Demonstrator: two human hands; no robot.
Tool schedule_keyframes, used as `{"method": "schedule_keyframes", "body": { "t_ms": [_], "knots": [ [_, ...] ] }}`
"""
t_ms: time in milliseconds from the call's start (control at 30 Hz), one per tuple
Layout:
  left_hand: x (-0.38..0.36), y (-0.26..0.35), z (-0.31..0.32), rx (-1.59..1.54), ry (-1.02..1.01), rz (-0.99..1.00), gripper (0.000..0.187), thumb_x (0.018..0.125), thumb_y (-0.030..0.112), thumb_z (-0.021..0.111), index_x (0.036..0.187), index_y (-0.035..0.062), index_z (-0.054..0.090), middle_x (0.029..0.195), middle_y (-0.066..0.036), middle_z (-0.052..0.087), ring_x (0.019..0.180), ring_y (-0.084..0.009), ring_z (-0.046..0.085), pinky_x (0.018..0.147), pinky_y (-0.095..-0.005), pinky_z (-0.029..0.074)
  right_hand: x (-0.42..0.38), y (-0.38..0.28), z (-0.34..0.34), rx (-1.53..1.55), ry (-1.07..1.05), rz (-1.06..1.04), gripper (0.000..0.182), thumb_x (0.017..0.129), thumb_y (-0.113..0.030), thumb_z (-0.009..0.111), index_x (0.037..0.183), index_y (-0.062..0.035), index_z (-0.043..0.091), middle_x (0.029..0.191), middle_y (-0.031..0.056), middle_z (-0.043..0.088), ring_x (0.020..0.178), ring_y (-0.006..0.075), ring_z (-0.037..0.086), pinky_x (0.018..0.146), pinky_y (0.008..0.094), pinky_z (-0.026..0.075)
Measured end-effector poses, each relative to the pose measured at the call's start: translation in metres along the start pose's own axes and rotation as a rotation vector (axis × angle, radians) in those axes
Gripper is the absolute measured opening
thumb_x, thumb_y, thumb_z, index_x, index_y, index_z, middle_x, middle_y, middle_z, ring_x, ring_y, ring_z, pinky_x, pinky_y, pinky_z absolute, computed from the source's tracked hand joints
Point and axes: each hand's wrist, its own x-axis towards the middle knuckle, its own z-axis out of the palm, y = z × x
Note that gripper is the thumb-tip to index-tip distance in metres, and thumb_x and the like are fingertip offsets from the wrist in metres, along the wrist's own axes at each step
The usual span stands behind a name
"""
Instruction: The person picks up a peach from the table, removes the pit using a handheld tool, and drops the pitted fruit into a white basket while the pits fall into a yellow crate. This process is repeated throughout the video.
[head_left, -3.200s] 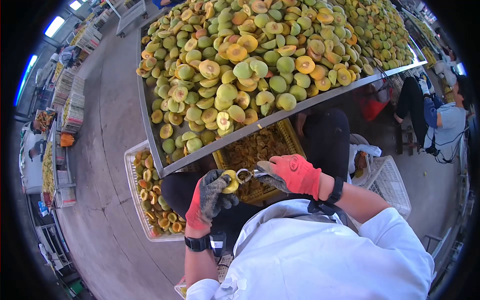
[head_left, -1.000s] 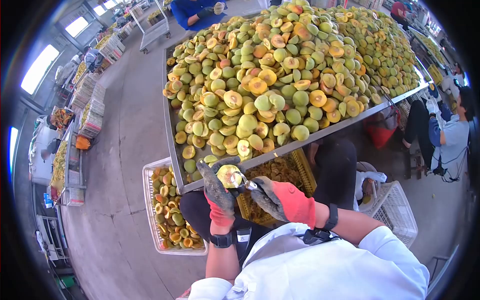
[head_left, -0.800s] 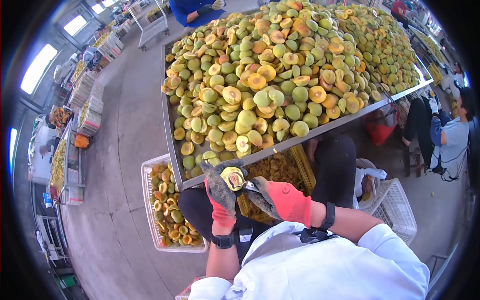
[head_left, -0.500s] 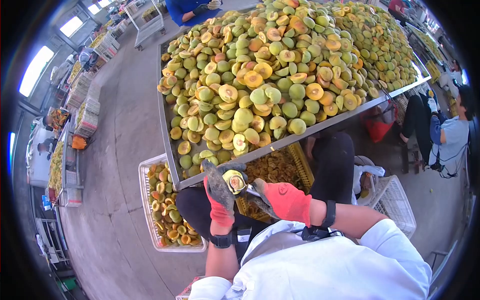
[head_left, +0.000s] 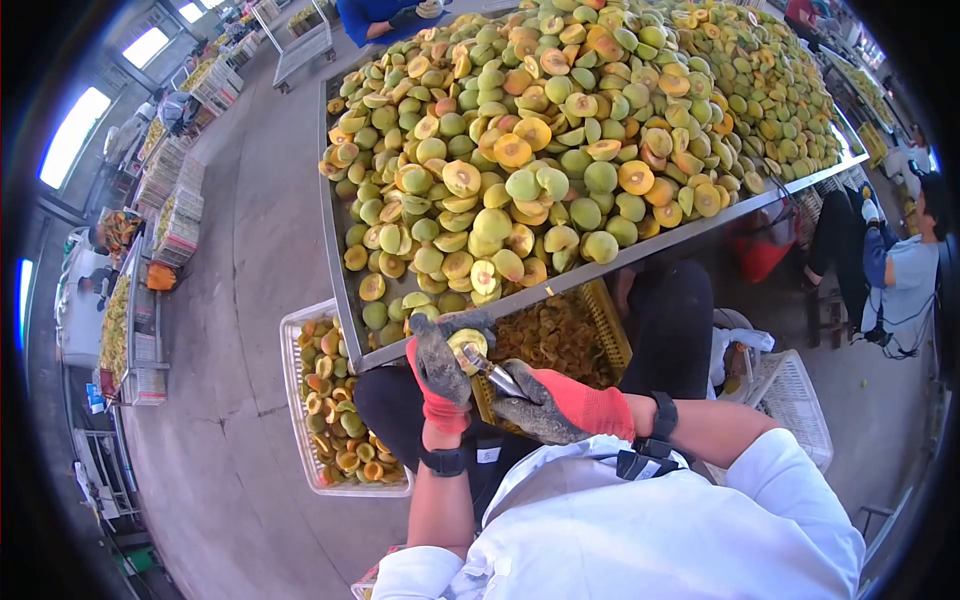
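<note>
My left hand, in a red glove with a dark grey palm, is closed around a peach half, its cut face toward me. In my right hand, gloved the same way, is a metal pitting tool. The tip of the tool meets the cut face of the fruit; its exact shape is hidden there. Both hands are held over my lap, just below the front edge of a metal table heaped with green-yellow peach halves.
On the floor to the left stands a white crate of peach halves. Under the table edge, a yellow crate holds brownish scraps. A white basket is at the right. Co-workers sit at the right and across the table.
My right hand has turned and the pitting tool now points into the cut face of the peach half. The left hand has tilted the fruit slightly. The view has shifted a little.
</note>
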Motion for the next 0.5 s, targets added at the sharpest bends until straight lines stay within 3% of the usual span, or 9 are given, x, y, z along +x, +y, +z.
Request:
{"method": "schedule_keyframes", "body": {
  "t_ms": [133,200,233,300,333,400,433,500],
  "knots": [
    [0.004,-0.008,-0.007,-0.196,0.006,-0.104,0.064,0.096,0.051,0.035,0.091,-0.0065,0.062,0.079,-0.012,0.066,0.066,-0.0176,0.062,0.060,-0.0260,0.051,0.002,0.002,0.000,-0.152,0.072,-0.201,0.015,0.097,-0.019,0.049,0.105,-0.0061,0.050,0.088,-0.0011,0.055,0.081,0.0071,0.051,0.067,0.0261,0.043],
    [0.006,-0.018,-0.022,0.007,-0.108,-0.139,0.059,0.096,0.048,0.039,0.092,-0.0064,0.060,0.079,-0.013,0.066,0.068,-0.0182,0.063,0.060,-0.0270,0.051,-0.004,-0.011,-0.005,-0.063,0.016,0.071,0.020,0.099,-0.024,0.044,0.100,-0.0072,0.055,0.086,0.0000,0.056,0.079,0.0078,0.052,0.067,0.0240,0.044],
    [0.004,-0.025,-0.024,0.007,-0.106,-0.140,0.059,0.096,0.048,0.039,0.092,-0.0064,0.060,0.079,-0.013,0.066,0.068,-0.0182,0.063,0.060,-0.0270,0.051,-0.001,0.000,-0.005,-0.063,0.014,0.072,0.020,0.099,-0.024,0.044,0.100,-0.0072,0.055,0.086,0.0000,0.056,0.079,0.0078,0.052,0.067,0.0240,0.044],
    [0.002,-0.022,-0.014,0.184,-0.020,0.098,0.056,0.095,0.046,0.041,0.094,-0.0059,0.060,0.080,-0.014,0.066,0.067,-0.0185,0.063,0.061,-0.0277,0.051,0.010,0.022,-0.002,-0.313,0.141,-0.277,0.035,0.100,-0.037,0.037,0.094,-0.0097,0.059,0.082,0.0002,0.057,0.074,0.0097,0.054,0.064,0.0245,0.045],
    [0.002,-0.016,-0.007,-0.005,-0.011,0.002,0.057,0.096,0.047,0.038,0.089,-0.0046,0.062,0.079,-0.014,0.066,0.065,-0.0176,0.063,0.060,-0.0268,0.051,0.010,0.025,0.000,-0.310,0.142,-0.277,0.035,0.100,-0.037,0.037,0.094,-0.0097,0.059,0.082,0.0002,0.057,0.074,0.0097,0.054,0.064,0.0245,0.045],
    [0.008,-0.010,-0.008,-0.016,-0.071,-0.082,0.058,0.097,0.047,0.037,0.085,-0.0044,0.062,0.077,-0.013,0.066,0.064,-0.0174,0.062,0.060,-0.0263,0.051,0.008,0.011,0.007,0.320,0.143,0.127,0.036,0.099,-0.039,0.039,0.095,-0.0092,0.059,0.080,0.0005,0.058,0.072,0.0103,0.054,0.062,0.0269,0.045],
    [0.011,-0.006,-0.010,-0.028,-0.125,-0.168,0.060,0.097,0.046,0.036,0.081,-0.0043,0.063,0.076,-0.013,0.066,0.062,-0.0172,0.062,0.059,-0.0257,0.050,0.006,0.012,0.003,0.322,0.144,0.129,0.036,0.099,-0.039,0.039,0.095,-0.0092,0.059,0.080,0.0005,0.058,0.072,0.0103,0.054,0.062,0.0269,0.045],
    [0.015,0.007,-0.013,0.096,-0.203,-0.208,0.065,0.097,0.049,0.033,0.076,-0.0050,0.063,0.073,-0.013,0.066,0.060,-0.0172,0.061,0.058,-0.0254,0.050,0.003,0.010,-0.005,-0.257,0.024,-0.001,0.022,0.096,-0.027,0.051,0.102,-0.0063,0.055,0.081,0.0007,0.058,0.073,0.0088,0.052,0.062,0.0277,0.044]
  ]
}}
